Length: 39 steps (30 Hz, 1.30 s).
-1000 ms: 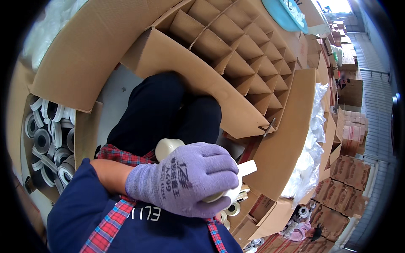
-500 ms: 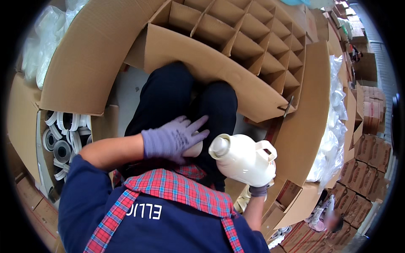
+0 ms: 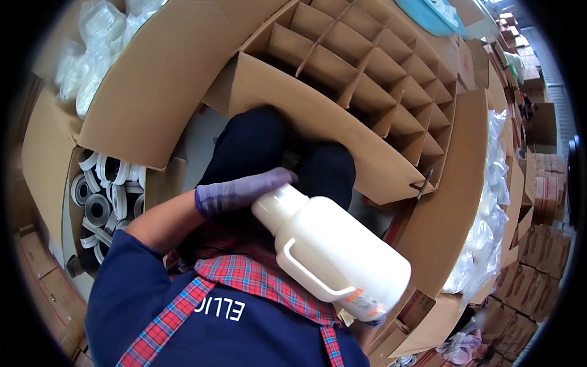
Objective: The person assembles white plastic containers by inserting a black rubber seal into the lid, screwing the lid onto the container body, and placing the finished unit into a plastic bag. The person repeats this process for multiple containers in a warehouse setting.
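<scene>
Seen from above, looking down at the lap. White plastic jug (image 3: 333, 260) with a moulded side handle, lying tilted across the middle of the view, capped neck pointing up-left, base down-right. Left hand (image 3: 241, 191) in a purple knit glove, reaching in from the left, fingers stretched out flat and together, resting against the cap end of the jug; not closed around it. Right hand (image 3: 373, 319) almost wholly hidden beneath the jug's base; only a sliver of glove showing there, probably supporting the jug from below, though the grip itself cannot be made out. Dark trousers (image 3: 263, 147) behind the jug, a navy top with red plaid trim in the foreground. Beyond the knees, a large cardboard box (image 3: 342, 122) split by card dividers into a grid of open cells. At left, another open carton (image 3: 52, 153) holding rolls of tape (image 3: 98, 208) stacked on edge. Clear plastic bags (image 3: 489, 202) along the right side, more brown cartons stacked further right.
</scene>
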Each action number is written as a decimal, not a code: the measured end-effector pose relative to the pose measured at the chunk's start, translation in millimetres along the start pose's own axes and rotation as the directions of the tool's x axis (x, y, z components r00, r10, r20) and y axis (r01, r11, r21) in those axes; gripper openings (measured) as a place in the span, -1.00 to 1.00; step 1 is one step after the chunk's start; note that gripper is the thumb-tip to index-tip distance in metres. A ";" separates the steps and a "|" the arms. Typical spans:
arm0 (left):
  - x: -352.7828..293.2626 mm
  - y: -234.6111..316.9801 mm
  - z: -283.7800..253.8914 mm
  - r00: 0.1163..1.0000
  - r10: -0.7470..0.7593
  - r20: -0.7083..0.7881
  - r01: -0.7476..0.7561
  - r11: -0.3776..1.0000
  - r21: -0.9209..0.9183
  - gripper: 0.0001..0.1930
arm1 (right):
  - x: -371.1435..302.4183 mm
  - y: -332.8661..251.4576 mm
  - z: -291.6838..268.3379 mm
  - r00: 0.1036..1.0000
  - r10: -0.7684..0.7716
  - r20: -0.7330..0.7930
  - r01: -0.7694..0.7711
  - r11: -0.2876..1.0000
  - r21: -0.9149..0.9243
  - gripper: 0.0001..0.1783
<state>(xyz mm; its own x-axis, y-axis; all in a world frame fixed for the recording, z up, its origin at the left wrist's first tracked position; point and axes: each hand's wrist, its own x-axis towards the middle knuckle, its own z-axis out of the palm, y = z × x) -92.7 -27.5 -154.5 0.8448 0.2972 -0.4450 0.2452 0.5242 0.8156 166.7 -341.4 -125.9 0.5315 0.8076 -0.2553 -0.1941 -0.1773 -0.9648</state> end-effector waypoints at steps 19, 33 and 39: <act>-68.7 65.6 17.5 0.688 0.725 -0.031 -0.328 0.348 0.878 -0.48 | 124.3 -157.1 186.9 0.695 -0.090 0.713 0.718 0.120 -0.685 -0.42; 37.7 63.5 -5.5 0.580 0.810 -0.081 -0.597 0.491 0.635 -0.78 | 192.2 -79.5 172.3 0.790 -0.345 0.507 0.556 0.751 -0.355 -0.53; 24.2 42.3 -14.9 0.540 0.833 -0.117 -0.621 0.488 0.614 -0.77 | 195.6 -84.2 185.4 0.661 -0.322 0.678 0.668 0.664 -0.336 -0.55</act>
<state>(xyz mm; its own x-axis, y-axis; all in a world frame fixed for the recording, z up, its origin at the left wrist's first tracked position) -69.0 13.8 -136.3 0.6047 0.6910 0.3961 -0.1127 -0.4180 0.9014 134.2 -64.2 -82.9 -0.1451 0.9721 0.1845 0.5034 0.2331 -0.8320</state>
